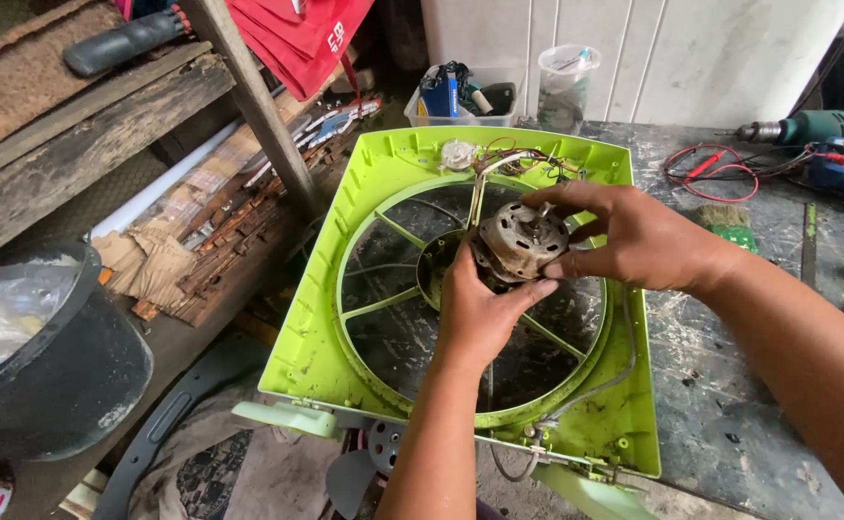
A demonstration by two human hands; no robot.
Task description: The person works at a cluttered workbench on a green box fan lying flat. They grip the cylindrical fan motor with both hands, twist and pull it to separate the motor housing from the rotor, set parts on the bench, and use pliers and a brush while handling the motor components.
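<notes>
A lime-green square plastic fan housing point(383, 193) with a round spoked opening lies flat across the edge of the grey, paint-spattered desk point(730, 385), and everything here sits around it. Over the middle of that opening, both hands hold a small round metal fan motor point(523, 238), dusty and brownish, with its short shaft pointing up. The left hand point(480, 313) comes up from the near edge of the housing and cups the motor from below and the side, its fingers point(528, 289) wrapped against the casing. The right hand point(639, 236) reaches in from the desk side, fingers curled over the top and the far side of the motor, grasping it. Along the far rim of the housing a tangle of thin red and dark wires point(528, 159) runs beside a small white round knob part point(458, 154). Beyond that rim stand a clear plastic box of odds and ends point(461, 96) and a clear plastic cup point(567, 87). To the right of the housing, on the desk, lie red test leads point(711, 173) and a teal power drill point(817, 125). To its left, lower down, sits a black round bucket point(65, 366) lined with a plastic bag, by rough wooden planks point(85, 144).
</notes>
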